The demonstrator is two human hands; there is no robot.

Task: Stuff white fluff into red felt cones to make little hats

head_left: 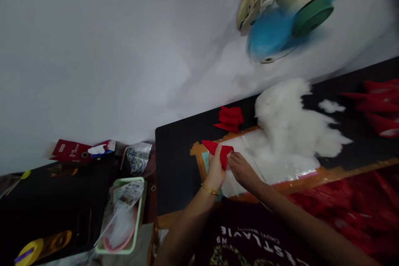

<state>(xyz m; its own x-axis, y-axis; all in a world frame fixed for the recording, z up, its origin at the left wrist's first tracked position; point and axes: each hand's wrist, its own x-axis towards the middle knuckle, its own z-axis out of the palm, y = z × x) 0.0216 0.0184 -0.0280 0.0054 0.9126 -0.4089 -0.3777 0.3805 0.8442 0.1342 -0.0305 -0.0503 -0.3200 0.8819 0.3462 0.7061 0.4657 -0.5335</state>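
Observation:
My left hand (pixel 215 170), with a gold bangle at the wrist, is wrapped round a small red fabric cone (pixel 225 156). The cone's pointed tip faces left and its wide end faces right. At that wide end, the fingers of my right hand (pixel 242 169) are pinched together, touching or nearly touching the cloth. What they hold, if anything, is hidden. Just right of my hands lies a big heap of white stuffing fibre (pixel 283 120). Beyond the cone sits a small pile of red fabric pieces (pixel 230 119).
More red cones (pixel 382 102) lie at the table's right end, near a loose fibre tuft (pixel 331 106). Red fabric (pixel 349 203) fills the space below the table edge. A blurred blue fan (pixel 271 35) hangs above. At left is a green-rimmed basket (pixel 141 208).

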